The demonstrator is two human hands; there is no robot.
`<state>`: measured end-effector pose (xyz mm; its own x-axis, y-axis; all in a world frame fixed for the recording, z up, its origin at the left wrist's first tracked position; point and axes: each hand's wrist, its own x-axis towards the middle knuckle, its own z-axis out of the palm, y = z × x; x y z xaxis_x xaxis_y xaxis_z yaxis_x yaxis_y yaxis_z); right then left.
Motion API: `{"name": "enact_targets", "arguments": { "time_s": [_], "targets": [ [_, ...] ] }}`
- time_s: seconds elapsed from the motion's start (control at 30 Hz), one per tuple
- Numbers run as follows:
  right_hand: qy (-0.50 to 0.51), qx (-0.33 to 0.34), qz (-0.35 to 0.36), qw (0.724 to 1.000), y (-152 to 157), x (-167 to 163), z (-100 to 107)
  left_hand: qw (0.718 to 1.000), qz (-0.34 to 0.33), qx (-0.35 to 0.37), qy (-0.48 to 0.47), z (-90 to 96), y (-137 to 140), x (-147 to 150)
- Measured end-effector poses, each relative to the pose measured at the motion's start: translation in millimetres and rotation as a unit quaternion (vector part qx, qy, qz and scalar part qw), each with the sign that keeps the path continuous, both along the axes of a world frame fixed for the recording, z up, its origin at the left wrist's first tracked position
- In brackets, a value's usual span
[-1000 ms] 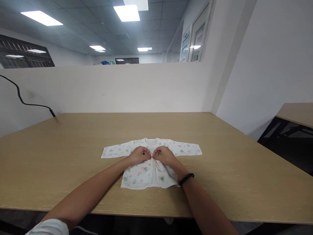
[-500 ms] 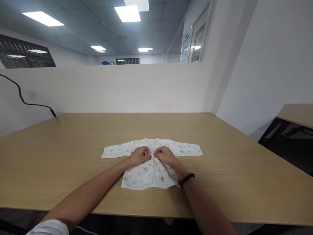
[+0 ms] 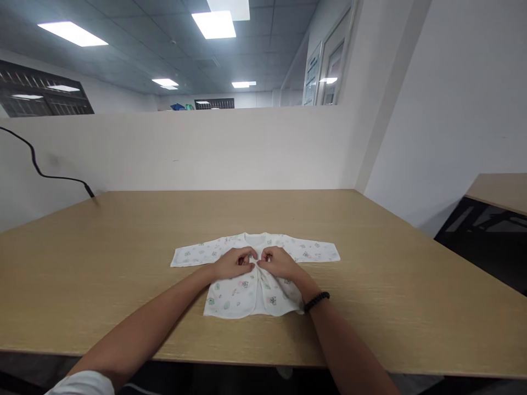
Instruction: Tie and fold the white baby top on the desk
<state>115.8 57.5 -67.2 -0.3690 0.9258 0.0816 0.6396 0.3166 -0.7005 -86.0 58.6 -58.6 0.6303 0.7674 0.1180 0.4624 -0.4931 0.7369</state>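
Observation:
A small white baby jacket (image 3: 234, 299) with a green and pink animal print lies spread on the table, its sleeves stretched out to both sides and its collar away from me. Both hands meet at its front opening, around the middle of the chest. My left hand (image 3: 235, 263) has its thumb and fingers curled at the left front edge. My right hand (image 3: 278, 262) pinches the right front edge close beside it. Below the hands the two front edges part slightly. Whatever fastener is between the fingertips is too small and covered to make out.
The wooden table (image 3: 123, 230) reaches back to a low white partition (image 3: 222, 148). A black cable (image 3: 61, 176) hangs down at the left onto the table's back corner. A second table (image 3: 500, 189) stands beyond the right edge.
My left fingers have shifted slightly, the index now reaching further toward the right hand. The right fingers have curled a little more. The jacket lies in the same place.

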Motion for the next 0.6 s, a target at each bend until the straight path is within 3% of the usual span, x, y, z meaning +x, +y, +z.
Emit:
{"name": "enact_targets", "arguments": {
  "time_s": [0.1, 0.17, 0.37, 0.6],
  "targets": [
    [-0.020, -0.014, 0.065, 0.998, -4.8, 1.7, 5.7, 0.999, -0.025, 0.018, 0.025, 1.3, 0.3, -0.5],
    [-0.031, 0.010, 0.084, 0.996, -7.8, 2.3, 7.4, 0.998, -0.006, 0.040, 0.038, 0.0, 0.2, 0.2],
    [-0.054, 0.082, 0.035, 0.995, -7.5, 2.7, 5.9, 0.991, 0.068, 0.106, 0.053, -2.3, -3.6, 2.5],
    [-0.077, 0.040, 0.038, 0.995, -11.9, 7.2, 13.9, 0.995, -0.009, 0.063, 0.072, -1.1, -10.6, 3.9]
  ]
}}
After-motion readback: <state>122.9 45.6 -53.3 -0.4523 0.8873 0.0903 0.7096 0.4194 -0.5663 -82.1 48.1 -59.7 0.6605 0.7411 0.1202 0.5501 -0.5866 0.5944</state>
